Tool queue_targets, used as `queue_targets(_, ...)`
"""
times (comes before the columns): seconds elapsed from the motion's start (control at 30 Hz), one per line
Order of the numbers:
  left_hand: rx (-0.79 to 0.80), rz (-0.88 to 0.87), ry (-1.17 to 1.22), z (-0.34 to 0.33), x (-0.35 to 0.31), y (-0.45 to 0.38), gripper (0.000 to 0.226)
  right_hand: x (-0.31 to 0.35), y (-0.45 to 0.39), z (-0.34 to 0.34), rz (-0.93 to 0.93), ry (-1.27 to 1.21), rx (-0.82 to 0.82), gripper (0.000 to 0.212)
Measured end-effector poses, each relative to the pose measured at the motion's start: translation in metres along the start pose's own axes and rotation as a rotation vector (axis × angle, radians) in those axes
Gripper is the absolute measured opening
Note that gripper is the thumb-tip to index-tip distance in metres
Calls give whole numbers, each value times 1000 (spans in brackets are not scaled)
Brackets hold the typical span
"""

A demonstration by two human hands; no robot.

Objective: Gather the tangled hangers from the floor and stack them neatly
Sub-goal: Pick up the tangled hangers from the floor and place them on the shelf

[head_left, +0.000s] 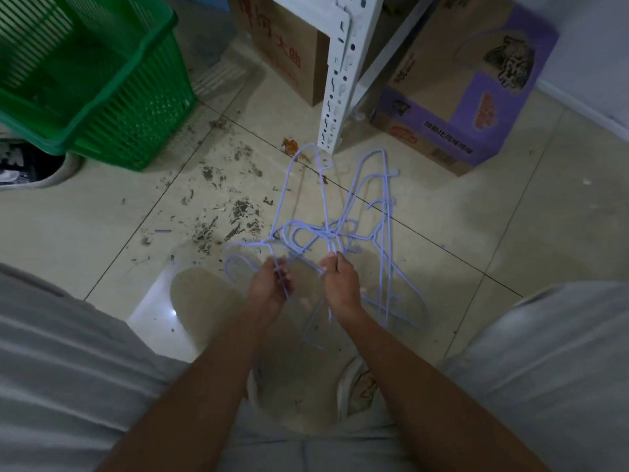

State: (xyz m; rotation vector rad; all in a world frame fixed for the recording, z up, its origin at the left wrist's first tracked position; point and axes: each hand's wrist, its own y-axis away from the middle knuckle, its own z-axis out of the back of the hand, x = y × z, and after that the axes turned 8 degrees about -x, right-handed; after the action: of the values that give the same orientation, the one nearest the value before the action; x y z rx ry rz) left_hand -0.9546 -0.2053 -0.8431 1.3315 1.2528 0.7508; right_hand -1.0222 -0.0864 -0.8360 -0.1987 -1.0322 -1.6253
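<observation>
A tangle of several thin lilac wire hangers (354, 219) is spread over the tiled floor in front of me, with hooks and arms crossing each other. My left hand (270, 284) is closed on a hanger at the tangle's near left side. My right hand (340, 279) grips other hanger wires at the knot in the middle. Some hangers stretch away toward the white post, others trail down to the right of my right wrist.
A green plastic basket (102, 97) stands at the far left. A white perforated shelf post (343, 73) rises behind the hangers, between two cardboard boxes (452, 97). Dirt scraps (218, 212) litter the tiles on the left. My grey-clad knees frame both sides.
</observation>
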Motion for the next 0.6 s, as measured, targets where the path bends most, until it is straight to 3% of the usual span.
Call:
queue_targets(0.17, -70, -112, 55, -2, -20, 15, 29, -8, -5, 18, -130, -93, 48, 26)
queue_targets(0.3, 17, -157, 60, -16, -30, 35, 24, -5, -13, 22, -126, -141, 5, 27)
queue_targets(0.4, 98, -212, 34, -23, -35, 52, 28, 0, -15, 27, -43, 4, -92, 29)
queue_targets(0.6, 274, -268, -26, -32, -41, 88, 26, 11, -10, 51, 4, 71, -271, 36)
